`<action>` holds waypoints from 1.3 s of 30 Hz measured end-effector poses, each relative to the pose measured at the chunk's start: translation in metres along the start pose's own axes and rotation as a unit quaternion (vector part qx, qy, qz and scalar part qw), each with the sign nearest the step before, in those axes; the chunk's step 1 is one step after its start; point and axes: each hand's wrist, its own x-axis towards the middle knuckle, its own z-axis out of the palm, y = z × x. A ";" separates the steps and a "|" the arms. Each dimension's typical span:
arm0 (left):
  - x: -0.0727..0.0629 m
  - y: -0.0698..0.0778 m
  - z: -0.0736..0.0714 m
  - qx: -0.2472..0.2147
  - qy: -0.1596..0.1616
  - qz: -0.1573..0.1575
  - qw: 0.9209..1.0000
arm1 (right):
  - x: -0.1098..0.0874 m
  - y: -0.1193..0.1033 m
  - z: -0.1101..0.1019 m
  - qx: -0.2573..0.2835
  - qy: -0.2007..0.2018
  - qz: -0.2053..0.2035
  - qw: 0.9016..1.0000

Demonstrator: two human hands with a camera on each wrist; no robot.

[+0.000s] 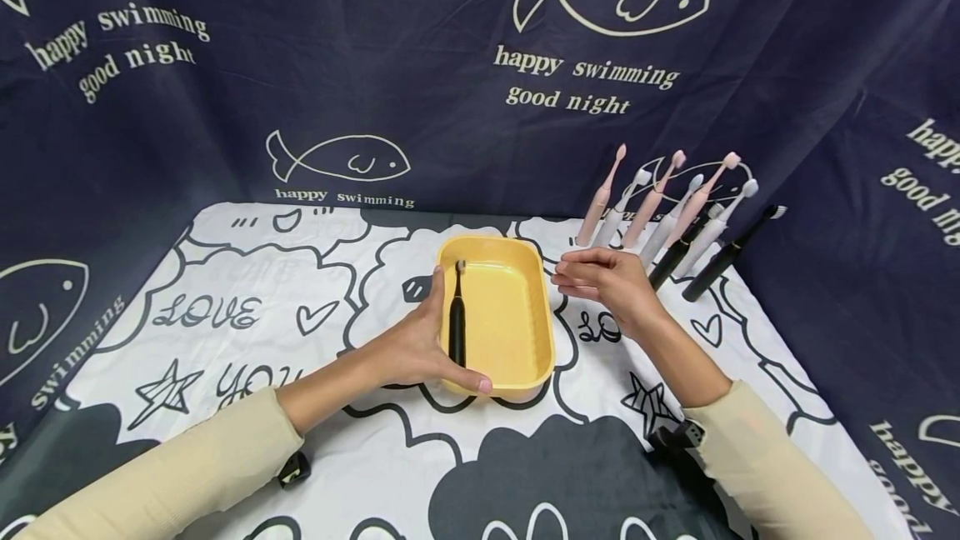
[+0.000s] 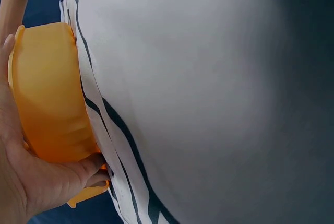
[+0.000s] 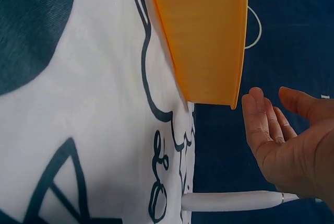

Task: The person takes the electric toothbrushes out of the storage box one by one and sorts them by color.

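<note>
A yellow tray [image 1: 510, 315] stands on the cloth in the middle of the head view. Inside it, along the left wall, lies a black toothbrush [image 1: 457, 327]. My left hand [image 1: 414, 342] grips the tray's left side, with its thumb over the near rim; the left wrist view shows the fingers curled at the outer wall [image 2: 49, 93]. Just off the right rim, my right hand [image 1: 611, 282] hovers with fingers extended and holds nothing. Behind and beside it several toothbrushes stand upright, among them a pink one [image 1: 596, 211], white ones and a black one [image 1: 722, 267].
A white cloth [image 1: 315, 407] with black drawings and lettering covers the table. Dark blue fabric [image 1: 420, 65] printed with fish hangs behind and at both sides. In the right wrist view, a white toothbrush handle [image 3: 235, 201] rises close below the right hand.
</note>
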 end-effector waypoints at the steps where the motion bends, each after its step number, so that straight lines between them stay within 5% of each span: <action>1: 0.000 0.000 0.000 -0.001 0.000 0.001 1.000 | 0.000 0.000 0.001 0.002 0.000 0.000 1.000; 39: 0.001 0.002 0.000 0.010 -0.003 -0.006 1.000 | 0.011 0.000 0.035 0.053 -0.034 0.016 0.998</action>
